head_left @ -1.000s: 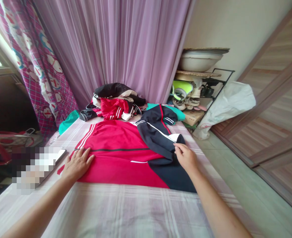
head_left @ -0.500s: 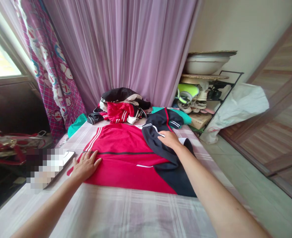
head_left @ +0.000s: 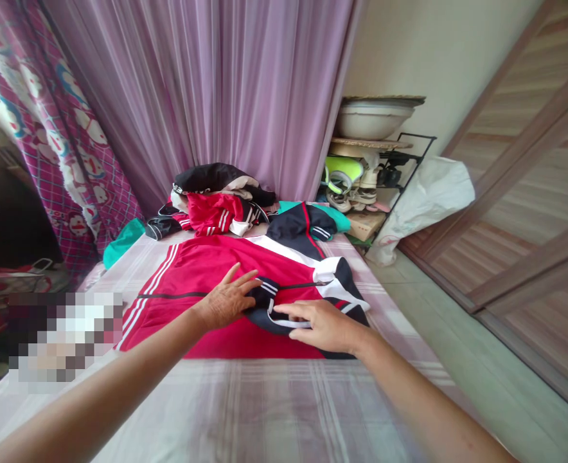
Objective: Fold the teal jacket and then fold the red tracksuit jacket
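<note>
A red zip jacket (head_left: 202,257) with navy sleeves and white striped trim lies spread on the bed (head_left: 207,405). One navy sleeve (head_left: 259,318) is folded inward across the red body, its striped cuff end near the middle. My left hand (head_left: 229,301) has its fingers spread, their tips at the edge of this sleeve. Over the sleeve's white piping is my right hand (head_left: 325,325), its thumb and fingers apart and slightly bent. The other navy sleeve (head_left: 296,225) stretches toward the far edge.
Behind the jacket sits a pile of clothes (head_left: 221,199) against the purple curtain (head_left: 216,83). Teal cloth (head_left: 339,218) lies beside it. To the right stand a shoe rack (head_left: 409,167) and a white plastic bag (head_left: 423,199). A blurred-out patch (head_left: 67,337) covers something at left.
The near navy sleeve has been folded inward over the red body, uncovering the white collar area. My left hand has moved right to the sleeve; my right hand has come nearer to me.
</note>
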A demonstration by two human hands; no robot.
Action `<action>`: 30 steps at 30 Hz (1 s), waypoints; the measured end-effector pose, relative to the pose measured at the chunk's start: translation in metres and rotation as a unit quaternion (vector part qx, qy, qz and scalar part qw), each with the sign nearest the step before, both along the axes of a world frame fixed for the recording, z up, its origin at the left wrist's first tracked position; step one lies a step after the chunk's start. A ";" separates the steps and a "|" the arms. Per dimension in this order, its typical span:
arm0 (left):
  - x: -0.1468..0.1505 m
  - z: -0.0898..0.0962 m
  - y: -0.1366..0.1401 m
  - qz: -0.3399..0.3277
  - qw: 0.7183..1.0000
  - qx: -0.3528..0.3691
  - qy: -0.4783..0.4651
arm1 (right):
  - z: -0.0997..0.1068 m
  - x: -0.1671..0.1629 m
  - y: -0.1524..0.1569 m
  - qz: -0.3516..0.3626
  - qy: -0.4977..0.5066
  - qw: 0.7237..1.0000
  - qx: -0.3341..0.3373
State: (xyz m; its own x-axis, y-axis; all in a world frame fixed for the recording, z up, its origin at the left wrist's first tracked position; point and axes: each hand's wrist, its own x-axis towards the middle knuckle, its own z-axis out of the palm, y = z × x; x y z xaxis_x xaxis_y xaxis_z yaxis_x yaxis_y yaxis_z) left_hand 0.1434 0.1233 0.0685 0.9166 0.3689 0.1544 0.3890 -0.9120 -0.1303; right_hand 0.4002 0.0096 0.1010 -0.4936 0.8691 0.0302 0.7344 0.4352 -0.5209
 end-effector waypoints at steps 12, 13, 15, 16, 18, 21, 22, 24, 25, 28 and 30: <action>-0.013 0.078 0.039 0.195 0.977 -0.075 -0.040 | -0.029 0.105 0.015 -0.296 -0.257 0.919 0.042; -0.016 0.082 0.039 0.203 0.976 -0.072 -0.027 | -0.031 0.104 0.020 -0.310 -0.252 0.915 0.055; -0.021 0.089 0.040 0.219 0.974 -0.053 0.003 | -0.035 0.100 0.028 -0.313 -0.240 0.916 0.071; -0.024 0.092 0.041 0.225 0.973 -0.042 0.022 | -0.039 0.098 0.030 -0.305 -0.237 0.920 0.068; -0.031 0.098 0.046 0.228 0.971 -0.023 0.062 | -0.047 0.094 0.033 -0.288 -0.232 0.928 0.053; -0.040 0.105 0.055 0.232 0.970 -0.006 0.066 | -0.056 0.091 0.029 -0.286 -0.211 0.933 0.050; -0.042 0.107 0.058 0.245 0.968 -0.004 0.052 | -0.057 0.090 0.027 -0.292 -0.204 0.932 0.061; -0.044 0.111 0.061 0.289 0.957 0.005 0.011 | -0.057 0.091 0.022 -0.318 -0.197 0.923 0.093; -0.045 0.112 0.062 0.306 0.952 0.012 -0.005 | -0.056 0.091 0.020 -0.334 -0.198 0.915 0.106; -0.054 0.104 0.064 0.302 0.953 0.016 -0.004 | -0.052 0.093 0.017 -0.371 -0.222 0.897 0.089; -0.070 0.089 0.064 0.288 0.957 -0.007 0.030 | -0.051 0.094 0.016 -0.377 -0.243 0.893 0.045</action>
State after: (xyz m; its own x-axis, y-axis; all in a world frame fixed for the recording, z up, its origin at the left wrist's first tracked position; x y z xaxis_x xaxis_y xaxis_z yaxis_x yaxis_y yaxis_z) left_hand 0.0735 0.1877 0.1570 0.5674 0.8175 0.0986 0.8201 -0.5503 -0.1569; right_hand 0.4941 0.0255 0.0501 0.2568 0.9647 0.0580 0.9659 -0.2542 -0.0487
